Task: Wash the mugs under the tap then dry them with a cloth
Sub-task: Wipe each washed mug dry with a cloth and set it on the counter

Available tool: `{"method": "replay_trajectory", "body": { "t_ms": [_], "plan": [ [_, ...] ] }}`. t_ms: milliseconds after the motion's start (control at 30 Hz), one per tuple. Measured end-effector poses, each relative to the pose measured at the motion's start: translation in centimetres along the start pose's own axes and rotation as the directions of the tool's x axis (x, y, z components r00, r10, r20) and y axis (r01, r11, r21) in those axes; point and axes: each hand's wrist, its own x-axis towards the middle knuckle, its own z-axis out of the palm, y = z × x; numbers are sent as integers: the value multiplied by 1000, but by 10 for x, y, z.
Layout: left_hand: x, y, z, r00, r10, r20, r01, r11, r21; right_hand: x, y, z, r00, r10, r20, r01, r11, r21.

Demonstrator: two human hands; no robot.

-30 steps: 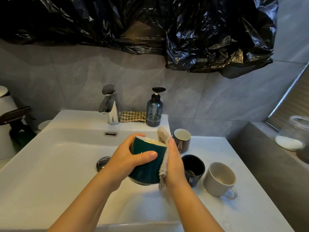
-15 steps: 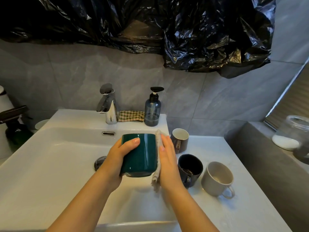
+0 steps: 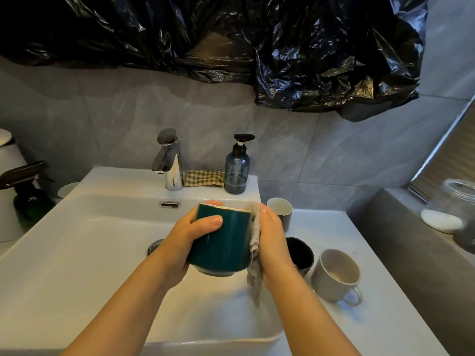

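Over the white sink basin [image 3: 77, 253] my left hand [image 3: 187, 240] grips a dark green mug [image 3: 226, 242], held nearly upright with its mouth tipped away from me. My right hand [image 3: 272, 240] presses a pale grey cloth [image 3: 254, 265] against the mug's right side; the cloth's end hangs down below. Three other mugs stand on the counter to the right: a brown one with a white inside [image 3: 281, 211], a black one [image 3: 300, 253] and a beige one with a handle [image 3: 336, 276]. The chrome tap [image 3: 169, 160] is off.
A blue soap pump bottle [image 3: 237, 170] and a checked cloth [image 3: 204, 178] sit on the sink's back ledge. A dark spray bottle [image 3: 28, 196] stands at the left, a glass jar [image 3: 452, 206] on the grey ledge at the right. Black plastic sheeting [image 3: 231, 42] hangs above.
The green mug has been turned in my hands, its rim first tilted toward me, then level, now tipped slightly away. My right hand with the cloth stays against its side.
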Motion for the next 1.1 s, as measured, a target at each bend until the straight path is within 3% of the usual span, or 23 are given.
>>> {"method": "replay_trajectory", "body": {
  "t_ms": [133, 233, 433, 533, 633, 733, 800, 900, 1000, 1100],
  "plan": [
    [4, -6, 3, 989, -61, -137, 23, 965, -261, -20, 11, 9, 961, -268, 70, 273, 960, -65],
    [3, -6, 2, 984, -98, -150, 54, 961, -273, -18, 10, 3, 947, -284, 147, 299, 950, -91],
    [1, 1, -4, 990, -134, -53, 125, 981, -149, -8, -7, 0, 967, -216, 135, 227, 971, -71],
    [0, 3, -5, 989, -141, -36, 140, 989, -36, -3, 0, 6, 994, -107, 11, 107, 987, -119],
    [-2, 0, 0, 995, -99, -30, 100, 995, 20, 4, -1, 8, 981, 185, -61, -180, 981, 78],
    [-2, -4, 0, 996, -67, -66, 66, 997, -27, 4, -1, 0, 920, 349, 179, -392, 798, 458],
    [0, -7, 1, 990, -96, -100, 80, 984, -158, -3, 1, -2, 895, 295, 334, -441, 699, 563],
    [5, -8, 1, 984, -148, -99, 97, 913, -395, -9, 12, -1, 864, 152, 481, -459, 632, 624],
    [6, -7, 2, 973, -226, -39, 163, 801, -576, -13, 14, 1, 851, 111, 513, -461, 627, 628],
    [3, -9, 5, 958, -284, 36, 244, 743, -624, -16, 7, 3, 838, 80, 539, -478, 583, 657]
  ]
}}
